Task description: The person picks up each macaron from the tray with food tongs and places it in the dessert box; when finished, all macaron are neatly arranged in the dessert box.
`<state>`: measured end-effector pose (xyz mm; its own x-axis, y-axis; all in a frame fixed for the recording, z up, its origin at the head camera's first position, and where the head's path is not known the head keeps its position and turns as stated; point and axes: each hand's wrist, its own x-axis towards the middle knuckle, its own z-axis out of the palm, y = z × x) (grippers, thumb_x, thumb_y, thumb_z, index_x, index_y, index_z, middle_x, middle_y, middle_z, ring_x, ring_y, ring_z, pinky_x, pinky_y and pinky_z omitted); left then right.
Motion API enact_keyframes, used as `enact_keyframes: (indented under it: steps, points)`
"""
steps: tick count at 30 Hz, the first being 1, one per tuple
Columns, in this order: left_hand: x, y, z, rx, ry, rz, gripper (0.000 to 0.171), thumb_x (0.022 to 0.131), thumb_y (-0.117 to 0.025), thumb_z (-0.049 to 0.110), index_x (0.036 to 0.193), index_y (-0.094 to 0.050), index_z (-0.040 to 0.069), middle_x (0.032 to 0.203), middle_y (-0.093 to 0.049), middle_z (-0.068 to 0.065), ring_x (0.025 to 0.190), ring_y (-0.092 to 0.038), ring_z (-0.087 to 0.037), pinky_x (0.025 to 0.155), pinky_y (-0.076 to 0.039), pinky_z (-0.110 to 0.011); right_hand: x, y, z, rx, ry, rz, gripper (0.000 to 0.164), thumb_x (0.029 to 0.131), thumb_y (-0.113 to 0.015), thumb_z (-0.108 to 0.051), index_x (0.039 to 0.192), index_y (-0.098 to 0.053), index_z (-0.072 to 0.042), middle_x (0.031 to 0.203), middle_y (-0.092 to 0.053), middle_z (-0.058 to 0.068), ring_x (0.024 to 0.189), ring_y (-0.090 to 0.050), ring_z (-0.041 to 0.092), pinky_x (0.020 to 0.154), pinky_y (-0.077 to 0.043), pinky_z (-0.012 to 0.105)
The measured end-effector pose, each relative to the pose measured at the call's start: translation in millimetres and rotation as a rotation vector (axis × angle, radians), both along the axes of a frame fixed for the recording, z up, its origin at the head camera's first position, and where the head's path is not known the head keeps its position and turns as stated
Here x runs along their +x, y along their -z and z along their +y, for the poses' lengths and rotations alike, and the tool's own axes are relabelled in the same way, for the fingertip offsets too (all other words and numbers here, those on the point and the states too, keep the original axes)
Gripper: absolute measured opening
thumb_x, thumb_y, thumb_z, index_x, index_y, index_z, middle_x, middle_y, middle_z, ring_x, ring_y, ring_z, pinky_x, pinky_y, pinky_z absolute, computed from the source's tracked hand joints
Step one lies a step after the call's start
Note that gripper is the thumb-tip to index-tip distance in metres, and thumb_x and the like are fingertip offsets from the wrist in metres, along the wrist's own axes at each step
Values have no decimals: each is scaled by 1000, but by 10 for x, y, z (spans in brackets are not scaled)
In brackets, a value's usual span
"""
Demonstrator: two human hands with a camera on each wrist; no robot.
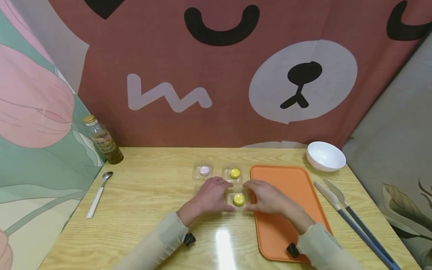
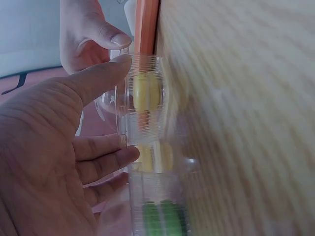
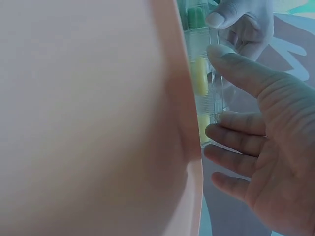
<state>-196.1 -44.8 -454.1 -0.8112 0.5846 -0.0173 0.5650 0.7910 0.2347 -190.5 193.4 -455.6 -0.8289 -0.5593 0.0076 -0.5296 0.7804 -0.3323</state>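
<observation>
In the head view a clear plastic box with a yellow macaron (image 1: 239, 200) inside stands between my two hands. My left hand (image 1: 210, 195) holds its left side, the thumb at the near corner and the fingers at the far one. The right hand (image 1: 270, 198) holds the opposite side in the same way, above the edge of the orange tray (image 1: 280, 240). Behind them are two more clear boxes, one with a pink macaron (image 1: 204, 171), one with a yellow macaron (image 1: 235, 173). A green macaron (image 2: 163, 219) in its box shows in the left wrist view; my left hand hides it from the head camera.
A white bowl (image 1: 326, 156) stands at the back right. Tongs (image 1: 354, 221) lie right of the tray. At the left are a spoon (image 1: 99, 195) with a white handle and a bottle (image 1: 105, 140) with a gold cap. A printed curtain (image 1: 162, 127) borders the table's back.
</observation>
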Motion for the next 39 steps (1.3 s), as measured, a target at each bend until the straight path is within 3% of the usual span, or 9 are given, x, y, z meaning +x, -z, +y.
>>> enact_keyframes:
  steps: [15,27,39]
  points:
    - [-28,46,-11,-56,-9,43,87,75,-80,64,142,-59,14,138,-66,-4,132,-55,-25,117,-39,-43,-8,-8,-69,43,3,19,77,79,-86,-41,139,-58,-1,136,-63,16,127,-60,34,108,-49,51]
    - [-27,-13,15,-86,-39,5,85,73,-83,62,141,-61,16,136,-68,0,128,-57,-23,114,-41,-45,-46,-59,-114,66,10,-43,75,80,-86,-38,138,-58,0,131,-66,15,123,-61,32,106,-51,50]
    - [-23,-42,20,-87,-19,-31,85,75,-84,57,144,-58,15,143,-63,-1,130,-56,-24,116,-41,-43,-41,-28,-87,75,7,-6,75,78,-87,-44,134,-61,-1,125,-68,12,117,-64,30,102,-53,48]
